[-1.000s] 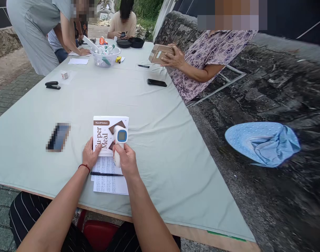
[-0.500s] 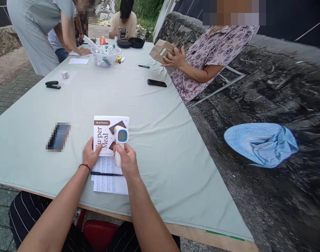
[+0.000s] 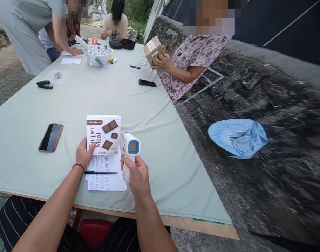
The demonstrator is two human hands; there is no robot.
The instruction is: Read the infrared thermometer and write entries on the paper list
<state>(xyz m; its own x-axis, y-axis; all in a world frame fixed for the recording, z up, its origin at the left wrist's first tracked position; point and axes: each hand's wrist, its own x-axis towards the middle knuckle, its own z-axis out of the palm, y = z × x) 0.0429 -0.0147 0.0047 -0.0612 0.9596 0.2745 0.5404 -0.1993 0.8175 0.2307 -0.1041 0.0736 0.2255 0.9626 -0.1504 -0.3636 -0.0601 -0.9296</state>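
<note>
My left hand point(image 3: 85, 153) grips the lower left edge of a white box point(image 3: 114, 145) with brown bars printed on it, its thumb across the front. In my right hand point(image 3: 137, 171) is a white infrared thermometer point(image 3: 128, 164) with a blue-rimmed screen point(image 3: 134, 147) facing me; the fingers wrap round its handle. The thermometer is to the right of the box, apart from it. Below the box lie sheets of paper point(image 3: 107, 185) with rows of writing, and a black pen point(image 3: 102, 172) rests across them.
A phone point(image 3: 50, 137) lies to the left, with a stapler point(image 3: 44, 84) and a small box point(image 3: 57, 74) beyond. Farther back stand a plastic basket point(image 3: 90, 61) of bottles and black pans point(image 3: 128, 44). At right, a person holds a cardboard box point(image 3: 152, 50); another phone point(image 3: 147, 83) lies nearby.
My right hand has moved the thermometer from in front of the box to its right, nearer to me, uncovering the printed bars. My left hand stays on the box. The person at right has turned the cardboard box.
</note>
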